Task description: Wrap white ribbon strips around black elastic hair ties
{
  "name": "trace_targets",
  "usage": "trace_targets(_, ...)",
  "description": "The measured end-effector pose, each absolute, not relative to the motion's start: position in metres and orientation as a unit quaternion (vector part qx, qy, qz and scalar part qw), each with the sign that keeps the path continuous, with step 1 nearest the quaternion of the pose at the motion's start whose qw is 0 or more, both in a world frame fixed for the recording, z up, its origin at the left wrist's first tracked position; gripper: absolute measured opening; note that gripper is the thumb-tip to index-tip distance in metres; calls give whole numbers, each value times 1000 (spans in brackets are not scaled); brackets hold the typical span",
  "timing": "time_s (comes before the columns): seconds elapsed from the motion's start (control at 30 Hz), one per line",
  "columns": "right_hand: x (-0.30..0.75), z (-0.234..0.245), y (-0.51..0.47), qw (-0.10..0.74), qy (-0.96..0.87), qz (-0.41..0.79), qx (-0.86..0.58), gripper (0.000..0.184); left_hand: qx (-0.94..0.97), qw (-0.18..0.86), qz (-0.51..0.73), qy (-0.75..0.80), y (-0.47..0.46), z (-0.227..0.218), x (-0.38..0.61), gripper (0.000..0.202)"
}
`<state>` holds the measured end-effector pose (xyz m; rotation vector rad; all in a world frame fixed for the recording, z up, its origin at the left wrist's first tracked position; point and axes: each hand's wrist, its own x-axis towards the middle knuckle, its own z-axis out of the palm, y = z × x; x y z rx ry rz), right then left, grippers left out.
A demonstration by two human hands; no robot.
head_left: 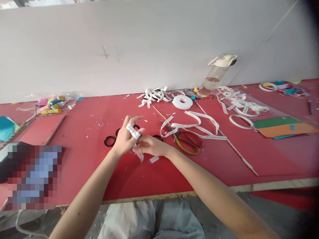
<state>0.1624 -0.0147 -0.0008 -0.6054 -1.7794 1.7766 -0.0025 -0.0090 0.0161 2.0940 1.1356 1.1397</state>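
Note:
My left hand (127, 137) hovers just above the red table (99, 172), fingers partly spread, with a short white printed ribbon strip (133, 131) lying across its fingers. My right hand (152, 145) meets it from the right, fingertips pinched on the strip's lower end (139, 155). Black elastic rings (109, 141) lie on the table just behind and left of the hands. A small cut white piece (154, 159) rests below my right wrist.
Scissors (186, 142) lie under a long white printed ribbon (199, 127) to the right. Behind are a pile of cut ribbon pieces (153, 94), a white tape roll (182, 102), a clear water bottle (216, 75), coloured paper sheets (281, 126) and a bag of coloured items (51, 104).

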Motion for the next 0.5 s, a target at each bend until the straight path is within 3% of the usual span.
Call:
trace_targets(0.23, 162, 1, -18, 303, -606, 712, -186, 36, 794, 300, 414, 330, -13, 23, -5, 42)
trace_targets(0.37, 163, -1, -19, 279, -613, 710, -208, 38, 793, 334, 419, 290, -14, 23, -4, 43)
trace_targets(0.5, 163, 1, -21, 267, -648, 665, -259, 23, 785, 364, 415, 281, -19, 23, 2, 45)
